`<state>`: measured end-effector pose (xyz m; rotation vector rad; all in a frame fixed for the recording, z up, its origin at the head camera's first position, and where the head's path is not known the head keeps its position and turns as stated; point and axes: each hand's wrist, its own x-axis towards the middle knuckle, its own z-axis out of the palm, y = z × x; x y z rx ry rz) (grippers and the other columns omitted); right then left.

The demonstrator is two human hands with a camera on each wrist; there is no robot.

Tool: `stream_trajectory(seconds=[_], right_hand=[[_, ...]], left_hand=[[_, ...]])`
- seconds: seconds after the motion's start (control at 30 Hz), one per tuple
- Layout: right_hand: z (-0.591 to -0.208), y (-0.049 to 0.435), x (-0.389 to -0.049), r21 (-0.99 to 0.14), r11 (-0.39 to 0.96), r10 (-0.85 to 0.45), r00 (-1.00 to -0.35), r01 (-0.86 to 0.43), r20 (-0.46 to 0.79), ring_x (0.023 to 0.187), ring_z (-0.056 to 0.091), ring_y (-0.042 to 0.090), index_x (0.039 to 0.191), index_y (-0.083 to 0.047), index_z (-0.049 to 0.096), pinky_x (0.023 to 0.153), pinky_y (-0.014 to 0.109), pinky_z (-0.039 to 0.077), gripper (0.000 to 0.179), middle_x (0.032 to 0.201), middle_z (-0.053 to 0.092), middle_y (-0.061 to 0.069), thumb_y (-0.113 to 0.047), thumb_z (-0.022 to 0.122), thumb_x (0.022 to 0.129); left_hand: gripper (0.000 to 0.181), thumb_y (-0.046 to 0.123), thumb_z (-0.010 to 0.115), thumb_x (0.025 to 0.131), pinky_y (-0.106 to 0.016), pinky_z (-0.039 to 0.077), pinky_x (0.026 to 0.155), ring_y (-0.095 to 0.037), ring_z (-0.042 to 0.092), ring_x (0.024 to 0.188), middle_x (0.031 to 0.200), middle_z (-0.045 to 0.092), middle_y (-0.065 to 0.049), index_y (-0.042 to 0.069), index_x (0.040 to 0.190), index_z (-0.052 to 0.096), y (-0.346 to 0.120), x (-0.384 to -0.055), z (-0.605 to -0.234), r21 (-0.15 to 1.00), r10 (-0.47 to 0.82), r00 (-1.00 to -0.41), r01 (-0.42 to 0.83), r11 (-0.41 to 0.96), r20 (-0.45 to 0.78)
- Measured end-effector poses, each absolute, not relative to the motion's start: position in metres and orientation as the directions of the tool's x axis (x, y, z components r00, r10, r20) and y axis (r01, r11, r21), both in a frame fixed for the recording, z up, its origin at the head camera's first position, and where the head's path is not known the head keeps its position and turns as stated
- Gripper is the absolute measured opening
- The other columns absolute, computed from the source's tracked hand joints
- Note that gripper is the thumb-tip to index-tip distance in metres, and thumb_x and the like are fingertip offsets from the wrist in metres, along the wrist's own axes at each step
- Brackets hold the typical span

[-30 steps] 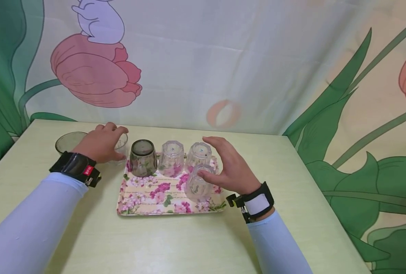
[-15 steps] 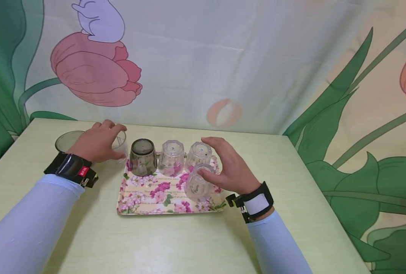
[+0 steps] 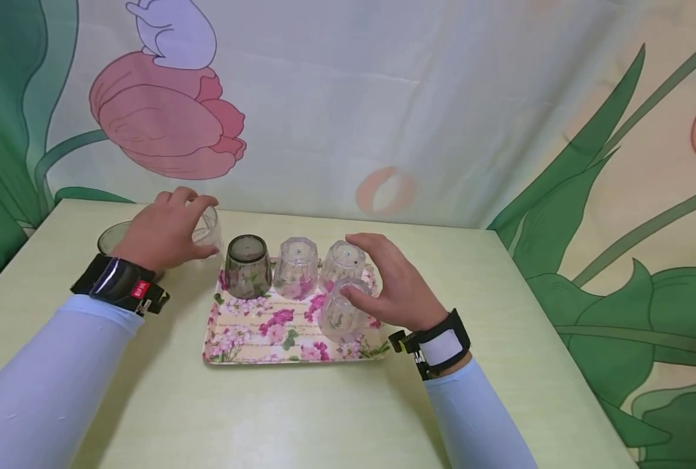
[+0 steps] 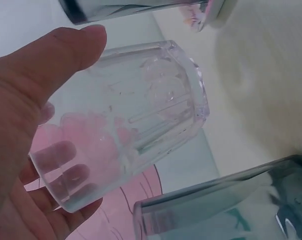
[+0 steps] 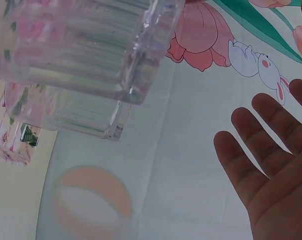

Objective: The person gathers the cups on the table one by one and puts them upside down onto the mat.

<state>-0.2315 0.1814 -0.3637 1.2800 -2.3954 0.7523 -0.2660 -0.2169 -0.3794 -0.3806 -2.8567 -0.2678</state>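
Note:
My left hand grips a clear drinking glass by its rim end, thumb on one side and fingers on the other. The glass is over the table, just left of the flowered tray. My right hand has its fingers spread beside the front-right clear glass, which stands upside down on the tray; the right wrist view shows the fingers apart from any glass. Behind it, a smoky grey glass and two clear glasses, one in the middle, stand upside down in a row.
Another smoky glass stands on the table at the left, partly hidden by my left hand. The pale table runs back to a printed cloth with flowers and a rabbit.
My left hand has risen a little, lifting the clear glass up from the table. The right hand has hardly moved.

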Motion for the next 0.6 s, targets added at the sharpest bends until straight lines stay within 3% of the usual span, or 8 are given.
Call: stream_trajectory(seconds=[0.4, 0.6], right_hand=[[-0.362, 0.183, -0.231, -0.302, 0.469, -0.664, -0.557, -0.830, 0.499, 0.136, 0.046, 0.021, 0.149, -0.010, 0.043, 0.113, 0.042, 0.041, 0.070, 0.146, 0.049, 0.007, -0.035, 0.070, 0.089], [-0.359, 0.183, -0.229, -0.294, 0.471, -0.659, -0.554, -0.831, 0.509, 0.135, 0.047, 0.021, 0.148, -0.011, 0.044, 0.113, 0.042, 0.042, 0.068, 0.144, 0.051, 0.007, -0.034, 0.070, 0.089]], left_hand=[[0.083, 0.039, 0.086, 0.074, -0.069, 0.054, 0.076, -0.051, 0.046, 0.116, 0.135, 0.045, -0.027, 0.007, 0.141, 0.048, -0.212, -0.249, -0.364, 0.178, 0.190, -0.918, 0.263, 0.948, 0.347], [0.083, 0.038, 0.086, 0.075, -0.071, 0.053, 0.076, -0.051, 0.045, 0.117, 0.137, 0.044, -0.027, 0.008, 0.142, 0.047, -0.209, -0.244, -0.360, 0.187, 0.184, -0.899, 0.276, 0.943, 0.399]])
